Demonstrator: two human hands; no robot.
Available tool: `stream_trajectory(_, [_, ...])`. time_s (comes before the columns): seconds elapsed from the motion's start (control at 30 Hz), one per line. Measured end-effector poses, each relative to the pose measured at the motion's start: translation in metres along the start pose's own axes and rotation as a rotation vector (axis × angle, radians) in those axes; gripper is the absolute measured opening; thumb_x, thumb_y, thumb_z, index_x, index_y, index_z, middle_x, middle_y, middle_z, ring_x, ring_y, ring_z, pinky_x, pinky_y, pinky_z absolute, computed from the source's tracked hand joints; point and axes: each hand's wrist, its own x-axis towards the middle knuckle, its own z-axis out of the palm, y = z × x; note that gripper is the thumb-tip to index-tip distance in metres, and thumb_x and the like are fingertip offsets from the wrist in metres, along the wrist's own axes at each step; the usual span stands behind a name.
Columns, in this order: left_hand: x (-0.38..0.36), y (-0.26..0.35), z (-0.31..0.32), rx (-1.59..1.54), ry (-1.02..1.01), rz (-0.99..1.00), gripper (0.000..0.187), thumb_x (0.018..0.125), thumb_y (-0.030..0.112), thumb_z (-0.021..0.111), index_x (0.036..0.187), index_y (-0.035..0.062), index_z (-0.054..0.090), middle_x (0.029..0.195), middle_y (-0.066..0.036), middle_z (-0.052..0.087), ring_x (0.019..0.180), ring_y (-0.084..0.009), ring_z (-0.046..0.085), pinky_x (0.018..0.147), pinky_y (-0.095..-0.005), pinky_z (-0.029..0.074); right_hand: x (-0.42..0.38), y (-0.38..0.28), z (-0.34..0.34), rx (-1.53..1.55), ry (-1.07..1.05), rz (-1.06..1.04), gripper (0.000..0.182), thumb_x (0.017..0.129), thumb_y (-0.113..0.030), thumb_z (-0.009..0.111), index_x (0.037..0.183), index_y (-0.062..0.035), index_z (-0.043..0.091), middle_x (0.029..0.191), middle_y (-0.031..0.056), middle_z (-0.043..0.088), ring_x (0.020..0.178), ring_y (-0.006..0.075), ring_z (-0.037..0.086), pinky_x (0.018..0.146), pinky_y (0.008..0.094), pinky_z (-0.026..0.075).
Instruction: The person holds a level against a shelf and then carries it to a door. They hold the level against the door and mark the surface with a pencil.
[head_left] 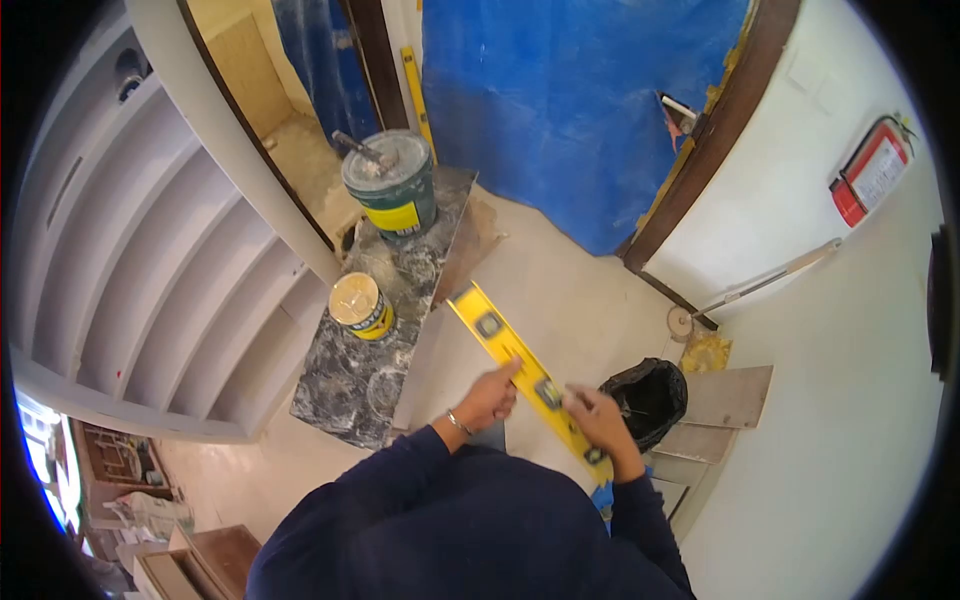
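Observation:
A yellow spirit level (515, 357) with several vials slants across in front of my body, its far end up and to the left. My left hand (488, 399) grips its left edge, thumb on the face and fingers curled at the side. Across the lower half lies my right hand (600, 418), bent fingers against the level near the middle vial; part of that grip is hidden. Left of the level, a dusty dark board (340, 395) carries an open yellow-and-black can (362, 308) and a green bucket (410, 205) with a tool on its lid.
Blue sheeting (580, 100) covers the doorway ahead. Another yellow level (418, 105) leans beside it. On the right are a black-lined bin (648, 400), a long-handled tool (765, 285) and a fire extinguisher (870, 172). White shelving (150, 240) stands left.

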Motion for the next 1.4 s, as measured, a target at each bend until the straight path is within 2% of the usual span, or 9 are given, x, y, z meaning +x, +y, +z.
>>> stream_trajectory(0.37, [0.183, 0.196, -0.033, -0.447, 0.031, 0.347, 0.040, 0.096, 0.053, 0.043, 0.077, 0.0181, 0.047, 0.047, 0.008, 0.019, 0.037, -0.0076, 0.022, 0.037, -0.0236, 0.023, 0.231, 0.060, -0.174, 0.288, 0.687, 0.174, 0.039, 0.095, -0.033, 0.055, 0.116, -0.0011, 0.058, 0.092, 0.0061, 0.064, 0.082, 0.0145, 0.060, 0.071, 0.0273, 0.048])
stream_trajectory(0.5, [0.263, 0.267, -0.033, -0.491, -0.007, 0.393, 0.041, 0.094, 0.056, 0.047, 0.077, 0.0192, 0.047, 0.047, 0.008, 0.020, 0.037, -0.0073, 0.024, 0.037, -0.0240, 0.024, 0.273, 0.116, -0.171, 0.312, 0.525, 0.445, 0.026, 0.096, -0.031, 0.052, 0.099, -0.0057, 0.058, 0.079, 0.0018, 0.059, 0.061, 0.0095, 0.053, 0.047, 0.0213, 0.041])
stream_trajectory(0.77, [0.382, 0.355, -0.010, -0.496, 0.068, 0.352, 0.042, 0.092, 0.059, 0.049, 0.075, 0.0211, 0.044, 0.048, 0.007, 0.021, 0.038, -0.0079, 0.025, 0.038, -0.0246, 0.024, 0.376, 0.141, -0.124, 0.387, 0.212, 0.685, 0.033, 0.093, -0.033, 0.054, 0.109, -0.0048, 0.057, 0.087, 0.0062, 0.063, 0.066, 0.0150, 0.061, 0.053, 0.0279, 0.048])
stream_trajectory(1.0, [0.466, 0.393, -0.003, -0.487, 0.184, 0.286, 0.041, 0.092, 0.059, 0.049, 0.080, 0.0209, 0.041, 0.049, 0.008, 0.021, 0.039, -0.0081, 0.024, 0.038, -0.0256, 0.020, 0.516, 0.207, -0.154, -0.135, -0.252, 0.260, 0.038, 0.092, -0.035, 0.051, 0.090, 0.0017, 0.063, 0.091, 0.0176, 0.066, 0.087, 0.0379, 0.062, 0.080, 0.0400, 0.048])
stream_trajectory(1.13, [0.487, 0.425, 0.001, -0.458, 0.350, 0.285, 0.042, 0.091, 0.059, 0.050, 0.078, 0.0204, 0.040, 0.050, 0.008, 0.021, 0.039, -0.0078, 0.024, 0.038, -0.0257, 0.019, 0.639, 0.208, -0.202, -0.538, -0.383, 0.265, 0.034, 0.092, -0.034, 0.052, 0.095, -0.0030, 0.064, 0.090, 0.0129, 0.067, 0.083, 0.0312, 0.065, 0.072, 0.0405, 0.052])
stream_trajectory(1.23, [0.505, 0.456, -0.011, -0.460, 0.487, 0.345, 0.044, 0.091, 0.058, 0.051, 0.074, 0.0197, 0.040, 0.050, 0.007, 0.024, 0.037, -0.0082, 0.024, 0.037, -0.0259, 0.019, 0.761, 0.234, -0.222, 0.064, -0.310, 0.638, 0.027, 0.091, -0.031, 0.054, 0.105, -0.0098, 0.062, 0.084, 0.0039, 0.064, 0.070, 0.0169, 0.065, 0.050, 0.0346, 0.052])
stream_trajectory(1.27, [0.506, 0.470, -0.012, -0.461, 0.584, 0.426, 0.045, 0.091, 0.058, 0.051, 0.071, 0.0193, 0.039, 0.049, 0.007, 0.025, 0.037, -0.0085, 0.025, 0.036, -0.0261, 0.019, 0.803, 0.229, -0.228, -0.067, -0.386, 0.570, 0.027, 0.090, -0.031, 0.054, 0.104, -0.0094, 0.062, 0.083, 0.0047, 0.064, 0.067, 0.0181, 0.065, 0.048, 0.0331, 0.050])
stream_trajectory(1.33, [0.505, 0.494, -0.019, -0.532, 0.684, 0.511, 0.047, 0.092, 0.056, 0.051, 0.067, 0.0179, 0.039, 0.048, 0.005, 0.027, 0.036, -0.0093, 0.027, 0.035, -0.0266, 0.021, 0.902, 0.239, -0.237, -1.065, -0.714, -0.640, 0.014, 0.082, -0.014, 0.057, 0.092, -0.0050, 0.062, 0.088, 0.0158, 0.066, 0.078, 0.0331, 0.064, 0.064, 0.0454, 0.050])
stream_trajectory(1.4, [0.512, 0.507, -0.033, -0.555, 0.746, 0.535, 0.047, 0.092, 0.056, 0.051, 0.067, 0.0176, 0.039, 0.048, 0.005, 0.027, 0.036, -0.0094, 0.027, 0.035, -0.0265, 0.021, 0.979, 0.225, -0.211, -0.873, -0.411, -0.536, 0.016, 0.085, -0.020, 0.059, 0.092, -0.0052, 0.063, 0.084, 0.0130, 0.066, 0.077, 0.0286, 0.064, 0.065, 0.0414, 0.049])
